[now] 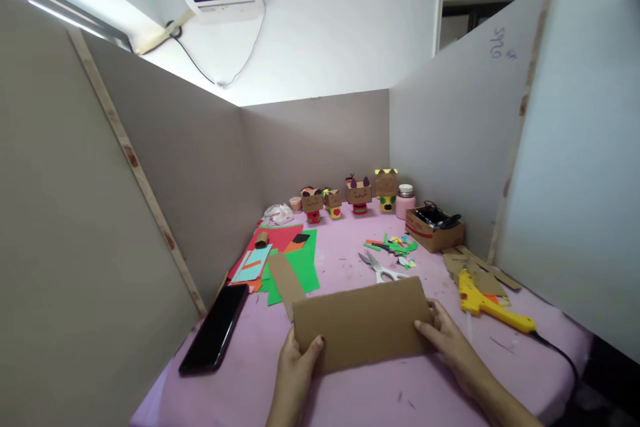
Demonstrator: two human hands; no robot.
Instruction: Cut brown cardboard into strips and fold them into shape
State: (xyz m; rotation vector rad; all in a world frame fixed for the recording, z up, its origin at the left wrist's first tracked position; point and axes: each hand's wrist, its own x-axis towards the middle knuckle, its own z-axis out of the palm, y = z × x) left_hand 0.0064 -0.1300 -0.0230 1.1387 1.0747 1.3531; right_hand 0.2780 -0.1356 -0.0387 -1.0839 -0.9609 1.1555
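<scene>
A brown rectangular cardboard sheet is held just above the pink table, near its front edge. My left hand grips the sheet's lower left corner, thumb on top. My right hand holds the sheet's right end, fingers curled around its edge. A narrow cardboard strip lies on the table just behind the sheet's left end. White-handled scissors rest right behind the sheet's top edge.
A black phone lies at the left. A yellow glue gun with its cord lies at the right, over cardboard scraps. Coloured paper sheets, paper cuttings, a small cardboard box, a pink jar and several cardboard figures stand further back. Partition boards enclose the table.
</scene>
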